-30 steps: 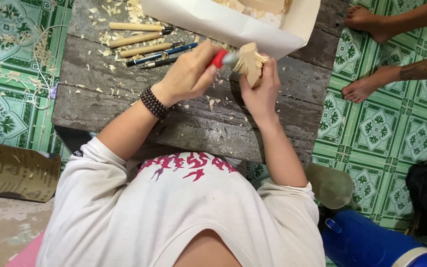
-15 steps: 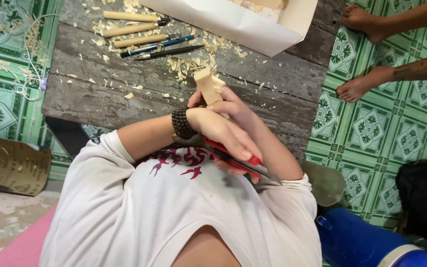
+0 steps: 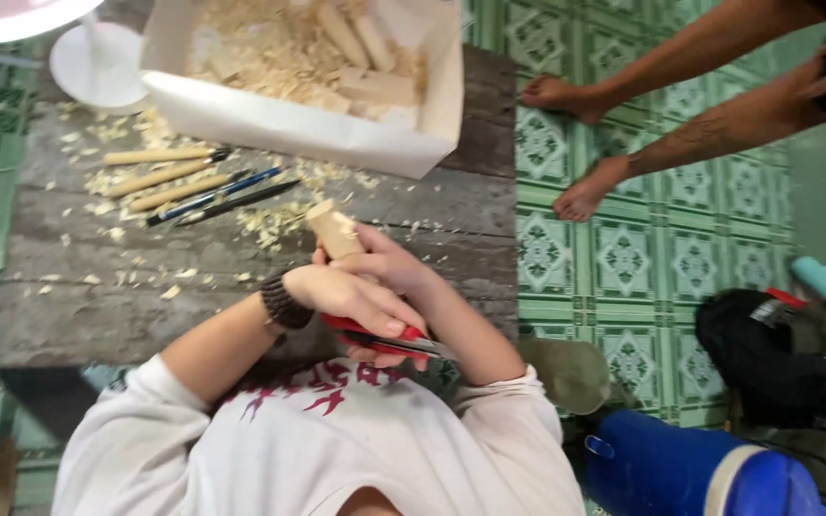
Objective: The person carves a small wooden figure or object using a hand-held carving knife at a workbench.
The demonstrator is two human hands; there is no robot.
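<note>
My right hand [image 3: 389, 272] grips a pale, roughly carved wooden piece [image 3: 335, 232] and holds it upright close to my chest. My left hand [image 3: 360, 301], with a dark bead bracelet [image 3: 284, 302] at the wrist, lies across the right one. It is closed on a red-handled knife [image 3: 375, 336] whose blade points right, toward my right forearm. Both hands hover over the near edge of the weathered wooden table [image 3: 97, 306]. The lower end of the wooden piece is hidden inside my fingers.
Several wooden-handled carving tools and pens [image 3: 184, 182] lie among shavings on the table. A white cardboard box [image 3: 336, 134] of shavings and wood blocks stands behind them, with a white round stand [image 3: 97, 62] beside it. Another person's bare feet [image 3: 585, 196] rest on the green tiled floor. A blue container [image 3: 681, 473] and a black bag [image 3: 776, 354] sit at right.
My hands have drawn back from the table's middle to my chest. The left hand with the knife now crosses below the wooden piece. The view has tilted toward the box.
</note>
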